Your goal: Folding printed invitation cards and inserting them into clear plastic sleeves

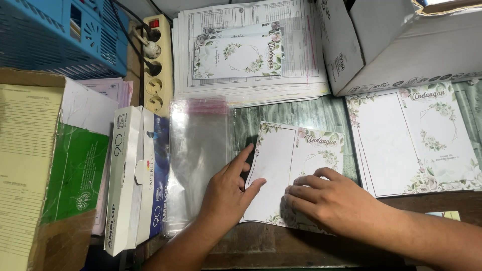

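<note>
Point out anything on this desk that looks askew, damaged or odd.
Little stands out. The floral card under the left hand and right hand lies slightly tilted against the neat card stack to its right. The envelope box has its end flap open. No spills or tears show.

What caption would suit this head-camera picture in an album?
Both hands, left hand and right hand, press a floral card flat beside clear plastic sleeves.
</note>
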